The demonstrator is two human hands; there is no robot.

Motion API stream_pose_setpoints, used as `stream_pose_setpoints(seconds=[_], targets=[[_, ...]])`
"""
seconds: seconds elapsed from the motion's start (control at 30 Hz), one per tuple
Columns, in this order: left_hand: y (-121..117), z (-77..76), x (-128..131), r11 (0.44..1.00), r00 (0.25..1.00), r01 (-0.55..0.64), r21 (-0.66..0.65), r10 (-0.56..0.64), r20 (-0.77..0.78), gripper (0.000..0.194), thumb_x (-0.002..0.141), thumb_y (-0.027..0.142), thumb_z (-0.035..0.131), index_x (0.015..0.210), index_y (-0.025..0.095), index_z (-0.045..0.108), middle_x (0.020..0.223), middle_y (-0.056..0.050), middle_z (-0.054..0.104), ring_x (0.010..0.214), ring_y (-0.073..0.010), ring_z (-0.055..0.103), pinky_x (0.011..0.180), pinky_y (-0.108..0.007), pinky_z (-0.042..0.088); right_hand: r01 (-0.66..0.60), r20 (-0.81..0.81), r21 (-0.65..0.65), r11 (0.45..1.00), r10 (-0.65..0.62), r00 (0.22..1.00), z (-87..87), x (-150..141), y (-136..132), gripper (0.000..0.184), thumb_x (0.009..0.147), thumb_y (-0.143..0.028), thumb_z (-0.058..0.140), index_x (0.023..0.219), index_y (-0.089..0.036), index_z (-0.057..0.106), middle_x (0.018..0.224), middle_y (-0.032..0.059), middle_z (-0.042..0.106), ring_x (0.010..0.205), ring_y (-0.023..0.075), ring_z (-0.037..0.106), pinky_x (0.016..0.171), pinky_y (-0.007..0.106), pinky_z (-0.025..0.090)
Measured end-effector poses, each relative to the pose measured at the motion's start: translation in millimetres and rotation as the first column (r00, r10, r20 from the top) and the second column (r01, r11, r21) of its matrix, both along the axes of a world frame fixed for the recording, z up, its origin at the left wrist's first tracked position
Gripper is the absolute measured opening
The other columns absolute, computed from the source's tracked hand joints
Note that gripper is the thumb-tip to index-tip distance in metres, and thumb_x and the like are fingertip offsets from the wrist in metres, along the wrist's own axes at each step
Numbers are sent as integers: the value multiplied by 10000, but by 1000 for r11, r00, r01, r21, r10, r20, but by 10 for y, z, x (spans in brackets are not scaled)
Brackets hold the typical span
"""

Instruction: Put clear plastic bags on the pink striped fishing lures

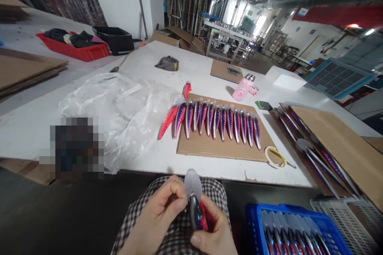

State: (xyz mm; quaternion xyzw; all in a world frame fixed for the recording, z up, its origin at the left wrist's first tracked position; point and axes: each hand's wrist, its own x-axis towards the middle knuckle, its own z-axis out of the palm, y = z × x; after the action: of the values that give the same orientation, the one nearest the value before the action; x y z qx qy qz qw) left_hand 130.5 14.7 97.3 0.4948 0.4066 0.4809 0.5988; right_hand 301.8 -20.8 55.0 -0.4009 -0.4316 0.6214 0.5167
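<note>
Both hands are low at the bottom centre, over my checkered lap. A fishing lure [196, 209] with a red and purple body and a clear plastic lip pointing up sits between them. My left hand [161, 213] pinches it near the lip with fingers closed. My right hand [214, 231] wraps around the lure's body from below. On the table ahead, a row of several matching lures [215, 121] lies side by side on a brown cardboard sheet [209, 147].
A crumpled clear plastic bag [119, 111] lies left of the cardboard. A tape roll [275, 157] sits at the cardboard's right corner. A blue crate [254, 215] with lures stands at the bottom right. More lures lie under cardboard [338, 139] at right. A pink bottle [243, 87] stands behind.
</note>
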Motion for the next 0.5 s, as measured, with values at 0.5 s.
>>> stream_pose_setpoints(seconds=[0.5], targets=[[-83, 63, 124, 954, 967, -214, -209, 237, 91, 106, 828, 267, 632, 742, 208, 609, 562, 62, 558, 537, -92, 502, 571, -184, 422, 15, -153, -182, 983, -43, 987, 51, 19, 6, 728, 491, -621, 855, 1112, -261, 734, 866, 32, 777, 632, 220, 718, 556, 278, 567]])
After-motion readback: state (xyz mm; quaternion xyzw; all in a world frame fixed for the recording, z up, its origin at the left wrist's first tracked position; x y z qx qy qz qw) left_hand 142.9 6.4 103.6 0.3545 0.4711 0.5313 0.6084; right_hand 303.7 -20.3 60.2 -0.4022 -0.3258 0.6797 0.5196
